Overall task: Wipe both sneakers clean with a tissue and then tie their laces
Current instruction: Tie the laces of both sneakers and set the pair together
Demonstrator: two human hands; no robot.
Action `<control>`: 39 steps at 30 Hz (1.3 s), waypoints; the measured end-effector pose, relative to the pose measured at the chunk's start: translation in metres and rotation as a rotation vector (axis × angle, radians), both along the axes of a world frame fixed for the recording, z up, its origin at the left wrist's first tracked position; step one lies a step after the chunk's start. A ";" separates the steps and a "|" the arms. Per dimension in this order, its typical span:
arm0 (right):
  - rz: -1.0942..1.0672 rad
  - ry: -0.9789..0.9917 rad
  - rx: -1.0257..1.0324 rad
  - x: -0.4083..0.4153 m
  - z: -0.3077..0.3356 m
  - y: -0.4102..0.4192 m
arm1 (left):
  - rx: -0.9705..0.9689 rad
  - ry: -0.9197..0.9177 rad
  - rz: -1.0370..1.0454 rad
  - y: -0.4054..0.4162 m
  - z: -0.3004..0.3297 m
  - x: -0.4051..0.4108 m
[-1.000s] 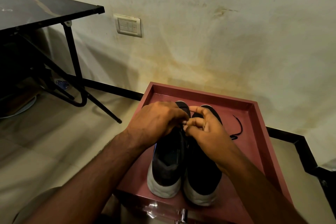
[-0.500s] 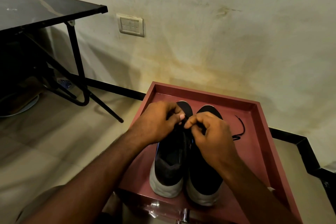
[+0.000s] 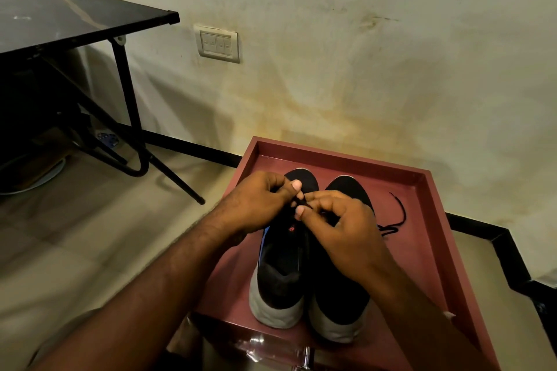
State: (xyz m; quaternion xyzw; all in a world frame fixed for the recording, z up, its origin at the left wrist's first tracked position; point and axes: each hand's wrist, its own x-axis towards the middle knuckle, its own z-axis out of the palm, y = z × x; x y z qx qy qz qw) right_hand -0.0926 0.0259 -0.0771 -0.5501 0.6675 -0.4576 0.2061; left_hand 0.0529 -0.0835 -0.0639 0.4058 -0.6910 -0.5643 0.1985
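Two black sneakers with white soles stand side by side, toes pointing away, on a dark red tray-top stand (image 3: 428,238). Over the left sneaker (image 3: 281,271) my left hand (image 3: 259,205) and my right hand (image 3: 340,226) meet, both pinching its black lace (image 3: 304,204) between thumb and fingers. My right forearm covers much of the right sneaker (image 3: 337,304). The right sneaker's loose lace (image 3: 398,217) trails onto the tray at the right. No tissue is in view.
A stained wall with a switch plate (image 3: 218,44) rises behind the tray. A black folding table (image 3: 75,18) with crossed metal legs stands at the left on a tiled floor. A black skirting line runs along the wall base.
My hands have shifted slightly over the left sneaker; the fingers have regripped the lace and my right thumb now presses toward my left fingers. The sneakers have stayed in place.
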 end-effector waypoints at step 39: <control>-0.048 -0.143 0.116 -0.067 0.007 0.027 | -0.291 -0.375 -0.039 -0.027 0.017 0.041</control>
